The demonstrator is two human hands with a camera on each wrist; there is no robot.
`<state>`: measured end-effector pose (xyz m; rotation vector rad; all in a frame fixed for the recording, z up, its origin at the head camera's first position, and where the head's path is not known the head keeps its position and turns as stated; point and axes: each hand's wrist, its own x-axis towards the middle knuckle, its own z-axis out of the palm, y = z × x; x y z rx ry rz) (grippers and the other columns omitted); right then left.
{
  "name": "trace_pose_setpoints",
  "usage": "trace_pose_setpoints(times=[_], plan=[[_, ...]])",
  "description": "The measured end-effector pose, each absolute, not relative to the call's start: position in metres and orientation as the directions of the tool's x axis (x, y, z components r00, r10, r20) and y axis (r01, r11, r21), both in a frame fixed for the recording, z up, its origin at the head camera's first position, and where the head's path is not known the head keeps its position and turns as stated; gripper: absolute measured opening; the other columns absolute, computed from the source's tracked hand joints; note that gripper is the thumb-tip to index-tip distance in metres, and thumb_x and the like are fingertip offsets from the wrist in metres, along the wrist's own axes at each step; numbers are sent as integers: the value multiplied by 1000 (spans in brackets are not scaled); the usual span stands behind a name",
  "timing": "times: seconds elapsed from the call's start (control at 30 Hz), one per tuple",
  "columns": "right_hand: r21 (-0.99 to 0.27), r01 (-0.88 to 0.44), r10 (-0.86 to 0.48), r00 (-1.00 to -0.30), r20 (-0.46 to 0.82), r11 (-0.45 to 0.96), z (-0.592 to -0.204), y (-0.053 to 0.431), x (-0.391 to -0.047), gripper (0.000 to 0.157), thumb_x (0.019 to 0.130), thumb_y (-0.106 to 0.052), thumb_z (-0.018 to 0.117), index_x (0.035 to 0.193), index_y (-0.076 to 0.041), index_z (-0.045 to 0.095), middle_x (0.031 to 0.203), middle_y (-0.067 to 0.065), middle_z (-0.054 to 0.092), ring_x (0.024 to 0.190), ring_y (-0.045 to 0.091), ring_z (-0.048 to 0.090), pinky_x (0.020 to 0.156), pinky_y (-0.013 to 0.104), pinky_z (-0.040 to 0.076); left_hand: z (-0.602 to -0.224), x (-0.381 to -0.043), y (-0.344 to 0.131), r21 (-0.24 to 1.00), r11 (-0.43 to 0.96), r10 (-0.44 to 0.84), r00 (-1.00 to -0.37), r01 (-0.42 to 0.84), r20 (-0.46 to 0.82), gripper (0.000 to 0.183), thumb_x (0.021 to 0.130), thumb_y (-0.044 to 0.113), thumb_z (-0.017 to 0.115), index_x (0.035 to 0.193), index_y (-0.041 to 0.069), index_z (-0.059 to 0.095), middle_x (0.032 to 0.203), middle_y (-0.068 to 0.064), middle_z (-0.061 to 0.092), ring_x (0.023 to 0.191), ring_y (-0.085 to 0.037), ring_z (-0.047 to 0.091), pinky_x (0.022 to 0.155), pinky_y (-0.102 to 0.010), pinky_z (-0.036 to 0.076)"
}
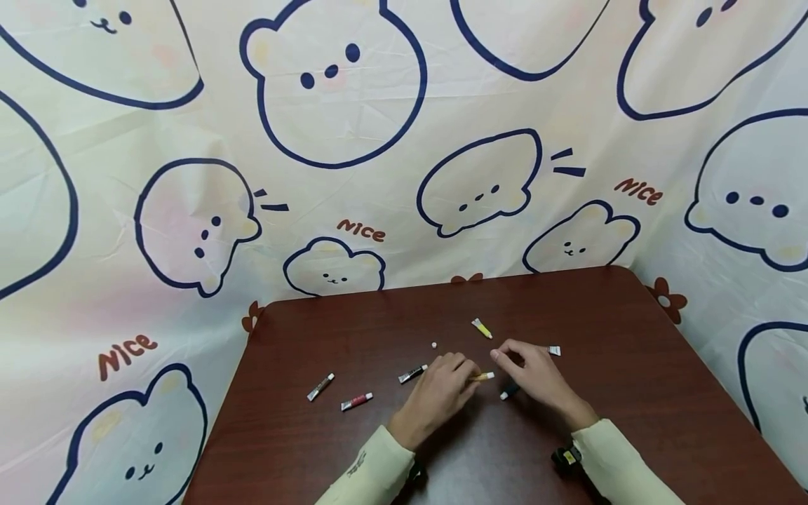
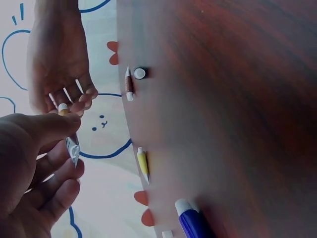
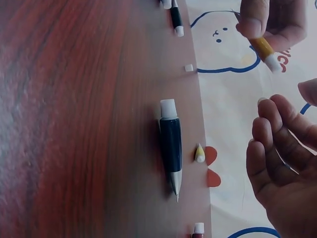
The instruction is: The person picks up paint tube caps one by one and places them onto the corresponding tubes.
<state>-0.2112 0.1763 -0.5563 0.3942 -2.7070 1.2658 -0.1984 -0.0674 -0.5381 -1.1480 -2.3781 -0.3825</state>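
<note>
In the head view my left hand (image 1: pixel 442 384) pinches an ochre paint tube (image 1: pixel 483 376) between thumb and fingers. The tube's white cap points toward my right hand (image 1: pixel 536 372). The left wrist view shows its flat silver end (image 2: pixel 73 151) sticking out below my thumb. My right hand holds nothing; its fingers are loosely bent, and in the right wrist view they sit a small gap away from the cap of the ochre tube (image 3: pixel 264 47). A dark paint tube (image 1: pixel 508 391) with a white cap lies on the table beside my right hand, partly covered by it in the head view.
On the brown table (image 1: pixel 618 315) lie a yellow tube (image 1: pixel 482 328), a black tube (image 1: pixel 413 374), a red tube (image 1: pixel 357 402) and a brown tube (image 1: pixel 320 387). Another tube (image 1: pixel 555 351) shows behind my right hand. A tiny white piece (image 1: pixel 434 344) sits farther back. Patterned cloth (image 1: pixel 391 196) surrounds the table.
</note>
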Motion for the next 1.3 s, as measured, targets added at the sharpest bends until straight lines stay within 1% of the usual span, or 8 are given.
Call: trace_pose_setpoints(times=[0.17,0.3,0.4,0.53,0.9,1.0,1.13,1.3], plan=[[-718,-295,-180,-955,234,631,-555,177,-219,26,110,-38,67,100,-17,78,86,-11,68,77,13,57,72,29,47,-540,-196,-71,16,617,677,-541,786,499,18,96,28,87,103,20,73,97,9,71,85,-8,64,75,-23,51],[-709,-304,-181,-952,246,636,-552,178,-225,20,110,-35,68,99,-22,77,89,-9,71,78,16,58,72,30,48,-543,-193,-75,-24,624,704,-549,781,451,20,95,31,88,99,21,72,95,10,71,84,-8,65,74,-24,51],[-699,-307,-170,-950,261,646,-549,180,-231,15,109,-33,69,98,-27,76,90,-10,72,78,14,59,73,31,49,-544,-192,-77,-28,617,721,-551,786,420,19,95,32,88,100,22,72,96,10,71,87,-7,66,75,-24,52],[-689,-314,-160,-947,280,653,-546,181,-239,11,108,-30,72,97,-28,76,90,-13,73,79,12,61,75,33,50,-546,-190,-79,-30,598,746,-543,801,385,20,95,34,87,101,22,73,98,10,71,89,-7,67,77,-24,53],[-699,-317,-197,-948,250,640,-548,191,-260,16,111,-27,67,109,-17,80,106,-1,80,94,15,70,85,41,57,-552,-181,-83,21,527,817,-513,850,265,18,95,35,87,103,22,77,98,10,72,90,-8,67,84,-24,55],[-688,-338,-220,-941,257,643,-550,194,-268,17,112,-23,65,113,-14,79,110,0,80,100,19,73,89,46,59,-554,-180,-83,32,511,831,-503,859,240,16,95,35,86,103,23,78,98,11,73,90,-6,67,85,-23,54],[-682,-343,-245,-939,240,646,-550,199,-277,17,112,-15,63,118,-8,77,110,3,81,104,24,75,91,52,59,-558,-181,-83,17,472,853,-462,881,241,15,95,37,86,100,26,78,94,14,72,87,-4,67,82,-22,53],[-679,-333,-277,-941,194,654,-552,202,-286,16,111,-9,62,121,-8,75,113,5,80,108,26,76,93,52,60,-561,-181,-83,6,446,868,-434,895,243,15,94,38,87,99,28,78,92,15,72,86,-2,67,81,-21,52]])
